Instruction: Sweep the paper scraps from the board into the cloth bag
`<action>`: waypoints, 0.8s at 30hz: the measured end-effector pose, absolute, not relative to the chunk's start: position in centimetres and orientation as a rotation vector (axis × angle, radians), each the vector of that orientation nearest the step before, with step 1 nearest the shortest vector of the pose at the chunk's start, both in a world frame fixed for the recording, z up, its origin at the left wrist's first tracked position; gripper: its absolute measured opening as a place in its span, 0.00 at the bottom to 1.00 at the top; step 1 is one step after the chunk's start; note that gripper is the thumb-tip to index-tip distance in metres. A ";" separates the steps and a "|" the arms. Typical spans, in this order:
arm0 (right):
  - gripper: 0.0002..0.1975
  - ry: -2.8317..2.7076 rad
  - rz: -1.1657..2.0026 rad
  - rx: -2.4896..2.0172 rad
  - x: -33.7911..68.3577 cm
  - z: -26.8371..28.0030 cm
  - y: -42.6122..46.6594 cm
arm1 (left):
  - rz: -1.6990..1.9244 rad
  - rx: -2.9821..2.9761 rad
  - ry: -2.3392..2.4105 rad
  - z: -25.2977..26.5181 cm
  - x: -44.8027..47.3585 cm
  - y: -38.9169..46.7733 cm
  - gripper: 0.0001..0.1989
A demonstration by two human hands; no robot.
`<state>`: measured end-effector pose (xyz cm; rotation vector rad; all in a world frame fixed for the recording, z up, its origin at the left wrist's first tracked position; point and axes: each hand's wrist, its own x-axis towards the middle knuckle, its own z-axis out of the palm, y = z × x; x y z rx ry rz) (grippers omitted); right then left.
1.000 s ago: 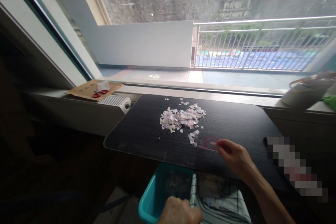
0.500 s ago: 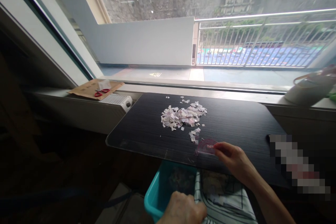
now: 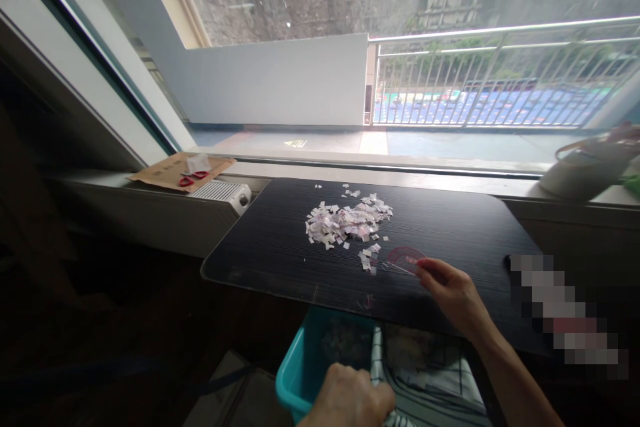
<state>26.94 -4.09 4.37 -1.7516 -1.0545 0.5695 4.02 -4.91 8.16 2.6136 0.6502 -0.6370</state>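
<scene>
My right hand (image 3: 450, 288) pinches a clear protractor (image 3: 404, 256) with reddish markings by its right end, above the front part of the dark table (image 3: 280, 267). Left of the protractor lies a small cluster of paper scraps (image 3: 369, 257). A larger heap of cut paper scraps (image 3: 350, 222) spreads over the middle of the tabletop. Below the front edge, my left hand (image 3: 350, 397) is closed at the near rim of a teal bin (image 3: 290, 380); its fingers are mostly hidden. Paper bits (image 3: 345, 340) show dimly inside the bin.
Red-handled scissors (image 3: 194, 178) rest on a brown envelope (image 3: 165, 170) on the left sill. Thin shreds (image 3: 367, 301) lie near the table's front edge. A pale watering can (image 3: 575, 170) stands at the right sill. Checked cloth (image 3: 435, 380) covers my lap beside the bin.
My right hand has moved away from me and slightly right with the protractor, off the table's front edge area. Thin shreds now show where it was. My left hand stays at the bin.
</scene>
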 end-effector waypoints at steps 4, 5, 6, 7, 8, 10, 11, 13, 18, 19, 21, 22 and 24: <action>0.13 -1.182 0.633 -1.774 26.8 4.2 -4.0 | -0.689 2.608 0.652 8.1 4.0 -4.9 0.10; 0.12 -1.226 0.676 -1.757 26.5 4.4 -4.1 | -0.688 2.604 0.649 8.1 4.1 -4.8 0.10; 0.12 -1.251 0.711 -1.741 26.2 4.6 -4.3 | -0.683 2.601 0.648 8.2 4.0 -4.8 0.10; 0.12 -1.252 0.729 -1.730 26.0 4.7 -4.5 | -0.675 2.597 0.646 8.2 4.0 -4.8 0.10; 0.13 -1.233 0.731 -1.727 25.8 4.8 -4.6 | -0.666 2.595 0.645 8.2 4.0 -4.8 0.10; 0.13 -1.176 0.711 -1.737 25.5 4.8 -4.9 | -0.664 2.585 0.640 8.3 4.0 -4.8 0.09; 0.13 -1.167 0.718 -1.740 25.3 4.7 -5.1 | -0.662 2.584 0.642 8.4 4.0 -4.8 0.09; 0.12 -1.199 0.780 -1.723 24.9 4.5 -5.4 | -0.664 2.589 0.655 8.6 4.0 -4.8 0.09; 0.11 -1.256 0.858 -1.695 24.0 4.7 -6.3 | -0.690 2.581 0.672 9.2 4.0 -4.9 0.10; 0.11 -1.249 0.828 -1.718 24.0 4.8 -6.5 | -0.688 2.579 0.674 9.3 4.0 -4.9 0.10; 0.11 -1.260 0.799 -1.750 24.0 5.0 -6.6 | -0.687 2.576 0.679 9.4 4.0 -4.9 0.09; 0.11 -1.284 0.818 -1.748 24.0 5.1 -6.6 | -0.690 2.572 0.682 9.4 4.1 -4.8 0.09; 0.12 -1.323 0.873 -1.713 23.9 5.0 -6.3 | -0.708 2.561 0.684 9.5 4.1 -4.8 0.09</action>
